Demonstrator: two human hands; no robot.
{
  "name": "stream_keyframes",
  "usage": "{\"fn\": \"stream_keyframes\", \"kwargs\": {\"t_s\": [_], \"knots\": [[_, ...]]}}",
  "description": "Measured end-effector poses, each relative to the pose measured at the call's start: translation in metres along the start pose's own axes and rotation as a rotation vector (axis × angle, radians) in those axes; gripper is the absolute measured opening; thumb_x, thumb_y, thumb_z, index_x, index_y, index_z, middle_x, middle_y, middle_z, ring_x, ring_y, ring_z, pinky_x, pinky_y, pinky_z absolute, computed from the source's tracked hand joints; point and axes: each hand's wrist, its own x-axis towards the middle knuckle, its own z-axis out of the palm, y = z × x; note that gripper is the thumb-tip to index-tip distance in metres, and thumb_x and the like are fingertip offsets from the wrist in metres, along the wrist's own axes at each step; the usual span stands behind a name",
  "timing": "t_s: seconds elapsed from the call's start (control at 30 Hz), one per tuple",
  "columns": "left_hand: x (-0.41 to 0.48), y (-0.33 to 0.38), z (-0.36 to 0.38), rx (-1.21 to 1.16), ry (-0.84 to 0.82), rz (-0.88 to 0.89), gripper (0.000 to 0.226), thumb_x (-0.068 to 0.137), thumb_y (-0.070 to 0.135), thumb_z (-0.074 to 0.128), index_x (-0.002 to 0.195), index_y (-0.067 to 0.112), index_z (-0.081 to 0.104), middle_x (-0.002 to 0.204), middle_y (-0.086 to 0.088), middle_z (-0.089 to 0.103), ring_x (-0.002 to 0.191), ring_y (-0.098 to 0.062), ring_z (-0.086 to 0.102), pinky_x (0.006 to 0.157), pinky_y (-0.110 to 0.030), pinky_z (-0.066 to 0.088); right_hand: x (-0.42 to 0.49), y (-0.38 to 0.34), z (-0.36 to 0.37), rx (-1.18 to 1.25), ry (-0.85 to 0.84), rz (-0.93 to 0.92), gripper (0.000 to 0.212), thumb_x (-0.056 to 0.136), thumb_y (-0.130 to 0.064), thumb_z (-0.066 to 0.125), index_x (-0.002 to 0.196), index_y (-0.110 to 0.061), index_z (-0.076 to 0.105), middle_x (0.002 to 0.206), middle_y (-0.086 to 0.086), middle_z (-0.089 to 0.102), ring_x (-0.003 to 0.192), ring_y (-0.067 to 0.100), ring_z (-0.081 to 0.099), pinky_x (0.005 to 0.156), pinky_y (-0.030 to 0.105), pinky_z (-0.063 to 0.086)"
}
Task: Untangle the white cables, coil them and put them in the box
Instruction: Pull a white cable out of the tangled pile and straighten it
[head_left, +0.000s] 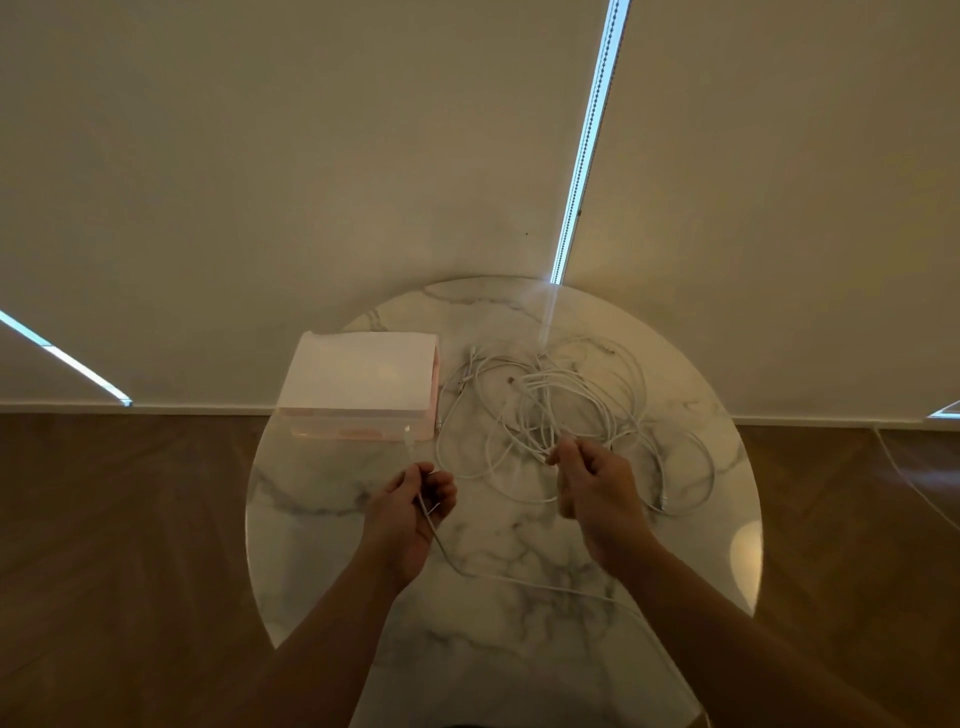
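Observation:
A tangle of white cables (550, 410) lies on the right half of the round marble table (332, 499). A pale pink box (358, 382) with a closed white lid stands at the table's left back. My left hand (415, 512) grips one cable just below its plug end, which sticks up in front of the box; that cable trails down across the table toward its near edge. My right hand (597, 488) pinches strands at the near edge of the tangle and holds them slightly lifted.
The table stands against cream roller blinds with a bright gap (587, 145) between them. Brown wooden floor (119, 545) lies on both sides. One thin cord (904, 478) runs over the floor at the right.

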Motion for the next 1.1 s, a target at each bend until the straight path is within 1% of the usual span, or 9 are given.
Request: {"fn": "stream_keyframes", "kwargs": {"t_s": [0.07,0.13,0.3,0.43,0.53,0.63,0.9,1.0,1.1], "knots": [[0.001,0.0,0.001,-0.016,0.009,-0.004,0.029,0.105,0.016,0.035,0.093,0.001,0.057,0.072,-0.015,0.072,0.065,-0.024,0.072,0.057,-0.03,0.059,-0.01,0.003,0.009,0.257,-0.054,0.222,0.029,0.103,-0.015,0.042,0.09,0.003,0.061,0.054,0.004,0.034,0.046,0.015,0.027,0.045,0.026,0.026],[0.001,-0.001,0.003,-0.021,0.006,-0.001,0.03,0.105,0.016,0.034,0.095,-0.001,0.056,0.079,-0.019,0.073,0.071,-0.028,0.073,0.059,-0.032,0.059,-0.02,0.001,0.015,0.349,-0.13,0.325,0.028,0.102,-0.009,0.039,0.101,0.008,0.061,0.06,0.008,0.044,0.051,0.016,0.037,0.049,0.028,0.031],[-0.003,-0.005,0.008,0.06,-0.008,0.009,0.03,0.105,0.015,0.035,0.104,-0.006,0.057,0.091,-0.022,0.072,0.084,-0.031,0.072,0.067,-0.033,0.06,-0.038,-0.004,0.032,0.025,-0.227,0.089,0.021,0.1,-0.006,0.047,0.093,-0.001,0.067,0.067,0.012,0.065,0.057,0.022,0.051,0.053,0.029,0.041],[-0.003,-0.005,0.01,0.137,-0.001,0.014,0.032,0.104,0.015,0.037,0.106,-0.007,0.06,0.097,-0.023,0.071,0.082,-0.027,0.072,0.064,-0.03,0.059,-0.036,0.004,0.046,-0.253,-0.308,-0.029,0.023,0.097,-0.008,0.052,0.086,-0.013,0.071,0.069,0.012,0.07,0.052,0.015,0.055,0.051,0.021,0.044],[-0.003,-0.006,0.011,0.179,0.008,0.007,0.031,0.103,0.015,0.04,0.105,-0.007,0.062,0.098,-0.023,0.072,0.087,-0.028,0.072,0.064,-0.031,0.059,-0.033,0.015,0.054,-0.388,-0.33,-0.059,0.02,0.096,-0.009,0.054,0.087,-0.012,0.072,0.069,0.011,0.07,0.051,0.012,0.056,0.052,0.02,0.046],[0.0,-0.007,0.008,0.188,0.016,-0.004,0.031,0.103,0.017,0.042,0.107,-0.006,0.063,0.103,-0.024,0.071,0.094,-0.032,0.07,0.07,-0.035,0.058,-0.029,0.024,0.058,-0.449,-0.312,-0.037,0.02,0.096,-0.011,0.055,0.087,-0.011,0.073,0.067,0.007,0.07,0.051,0.009,0.058,0.055,0.023,0.05],[0.002,-0.01,0.009,0.203,-0.002,-0.023,0.032,0.103,0.019,0.042,0.111,-0.004,0.063,0.106,-0.022,0.071,0.1,-0.031,0.07,0.078,-0.039,0.056,-0.027,0.031,0.067,-0.472,-0.242,-0.015,0.026,0.095,-0.011,0.054,0.078,-0.009,0.074,0.064,0.006,0.07,0.047,0.006,0.057,0.052,0.019,0.046],[0.001,-0.01,0.01,0.219,-0.026,-0.004,0.031,0.102,0.019,0.042,0.108,-0.002,0.064,0.105,-0.02,0.072,0.098,-0.03,0.07,0.083,-0.041,0.056,-0.028,0.031,0.067,-0.476,-0.247,-0.007,0.026,0.095,-0.011,0.054,0.078,-0.008,0.074,0.065,0.007,0.071,0.046,0.005,0.057,0.051,0.016,0.044],[-0.004,-0.01,0.014,0.237,-0.04,0.021,0.028,0.102,0.016,0.043,0.1,-0.001,0.065,0.096,-0.016,0.074,0.087,-0.026,0.072,0.077,-0.04,0.055,-0.027,0.031,0.065,-0.496,-0.252,-0.001,0.028,0.096,-0.014,0.055,0.077,-0.008,0.074,0.065,0.006,0.071,0.046,0.005,0.057,0.051,0.016,0.044]]}}
